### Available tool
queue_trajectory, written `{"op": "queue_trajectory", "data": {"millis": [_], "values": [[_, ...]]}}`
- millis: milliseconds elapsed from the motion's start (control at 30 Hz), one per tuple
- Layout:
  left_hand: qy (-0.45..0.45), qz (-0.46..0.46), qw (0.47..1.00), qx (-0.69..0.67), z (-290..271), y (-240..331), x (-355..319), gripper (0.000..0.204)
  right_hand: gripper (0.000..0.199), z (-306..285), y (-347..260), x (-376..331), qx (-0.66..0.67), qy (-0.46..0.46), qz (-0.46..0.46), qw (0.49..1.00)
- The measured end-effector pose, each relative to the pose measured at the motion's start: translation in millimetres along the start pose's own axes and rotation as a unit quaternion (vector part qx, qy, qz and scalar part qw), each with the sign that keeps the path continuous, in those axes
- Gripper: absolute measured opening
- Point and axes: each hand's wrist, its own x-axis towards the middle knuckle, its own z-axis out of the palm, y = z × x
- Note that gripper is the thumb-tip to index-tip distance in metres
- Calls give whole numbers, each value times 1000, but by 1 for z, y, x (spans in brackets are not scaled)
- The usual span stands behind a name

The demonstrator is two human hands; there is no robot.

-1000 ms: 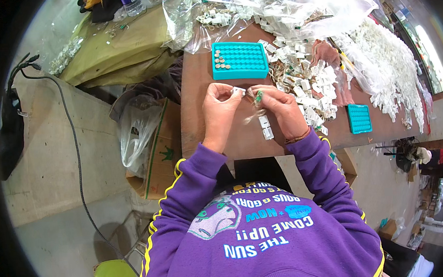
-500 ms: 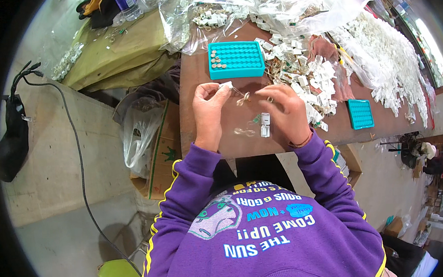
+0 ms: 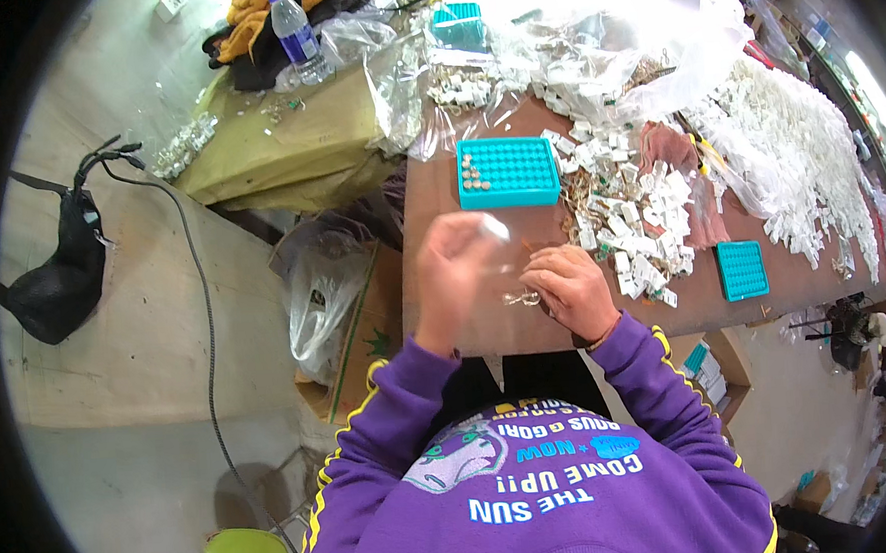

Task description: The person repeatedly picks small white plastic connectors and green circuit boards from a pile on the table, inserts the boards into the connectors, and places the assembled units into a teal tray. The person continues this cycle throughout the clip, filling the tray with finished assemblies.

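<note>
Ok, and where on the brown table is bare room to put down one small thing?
Bare patches on the brown tabletop: between the larger teal tray and the left edge; and along the front, between the right hand and the smaller teal tray. Crowded: right of the larger tray, with piled white pieces, and farther back, with clear plastic sheeting.

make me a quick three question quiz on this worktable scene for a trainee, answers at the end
1. Which hand has a small white piece at its fingertips?
2. True or false: in the teal tray that holds round pieces, these sit toward its left side.
3. What is at the picture's upper left? a) a hammer b) a bottle c) a lamp

Key: 1. The left hand, blurred. 2. True. 3. b
</note>
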Motion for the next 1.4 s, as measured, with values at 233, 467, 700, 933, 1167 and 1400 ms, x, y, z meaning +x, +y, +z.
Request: {"op": "queue_trajectory", "data": {"millis": [233,467,700,933,1167,1400], "values": [[-356,417,811,204,9,45,24,20,14,-5,-2,1,21,35,6,999],[-140,368,784,480,18,5,129,26,8,-3,1,-3,51,59,26,997],[-300,195,748,559,93,-64,190,23,9,-6,-1,-3,101,79,59,990],[-375,89,685,618,113,-91,221,29,15,-8,1,-5,151,97,127,975],[-245,191,843,440,86,-54,209,18,15,-8,8,-3,217,165,205,940],[-136,114,946,270,3,-14,91,13,15,-4,1,-4,490,136,363,781]]}}
